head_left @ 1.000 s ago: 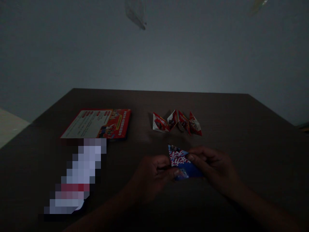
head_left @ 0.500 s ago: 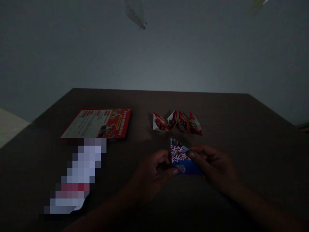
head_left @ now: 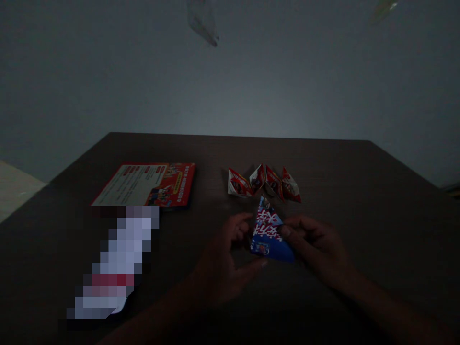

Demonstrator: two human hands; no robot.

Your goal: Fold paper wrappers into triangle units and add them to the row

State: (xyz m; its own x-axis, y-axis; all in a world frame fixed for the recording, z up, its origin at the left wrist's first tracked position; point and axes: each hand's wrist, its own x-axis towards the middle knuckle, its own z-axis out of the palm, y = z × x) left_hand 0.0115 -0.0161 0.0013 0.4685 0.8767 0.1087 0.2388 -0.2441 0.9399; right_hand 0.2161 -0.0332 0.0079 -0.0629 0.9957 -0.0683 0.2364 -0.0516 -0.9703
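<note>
Handling a blue folded triangle (head_left: 268, 242) looks like the step in hand, probably shaping or turning it; the exact fold is too dark to call. Right hand (head_left: 325, 251) pinches its right edge, thumb on the printed face. Left hand (head_left: 223, 263) is spread around the other side, fingers beside the left edge, thumb near the bottom edge; can't tell if either touches. Piece sits between the hands, tip up, in front of the red-and-white folded pieces (head_left: 273, 182) standing in a zigzag on the tabletop (head_left: 341, 167). Red-edged booklet (head_left: 125, 187) lies off left, clear of the work. Next move, my read: firm right pinch, left thumb and fingers closing on the free side, light pressure so creases don't buckle.
</note>
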